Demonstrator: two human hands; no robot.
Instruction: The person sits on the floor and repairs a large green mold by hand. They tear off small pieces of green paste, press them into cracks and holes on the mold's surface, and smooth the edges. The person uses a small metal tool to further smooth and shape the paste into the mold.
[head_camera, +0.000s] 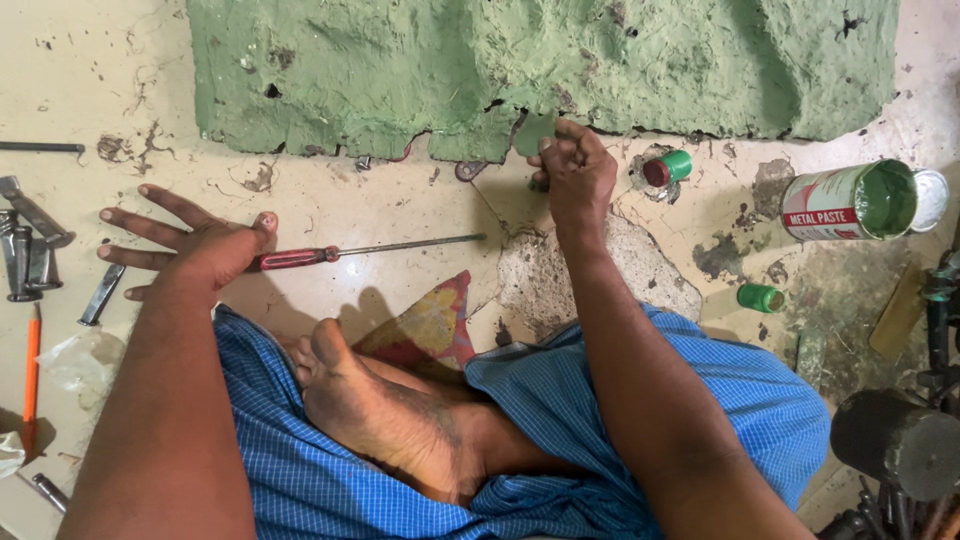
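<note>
At the lower edge of the rough green putty-coated slab (540, 70), on the cream floor (400, 205): a small flat green scraper blade (535, 133), held against the slab's rim by the right hand (573, 170). Right grip closed, fingers curled around the blade, knuckles up.

Left hand (190, 245): spread flat, palm down on the floor, fingers splayed to the left, grip open, holding nothing. Thumb tip just beside the handle of a long red-handled screwdriver (350, 252), which lies across the floor with its thin metal shaft pointing right.

Near the right hand: a small green-and-red capped tube (668, 168) just to its right; a second small green cap or tube (761, 297) lower down, near the knee. Further right: an open tin can lying on its side, its inside smeared with green paste (850, 202), its round metal lid (932, 198) beside the mouth.

Far left: grey metal tools (30, 250), an orange pencil (32, 370), crumpled clear plastic (75, 362).

Foreground: the person's crossed legs in blue checked cloth (560, 420), one bare foot (380, 410) uppermost, a red-and-yellow rag (430, 325) beneath. Lower right corner: a dark cylindrical object (895, 440), kind not clear.
</note>
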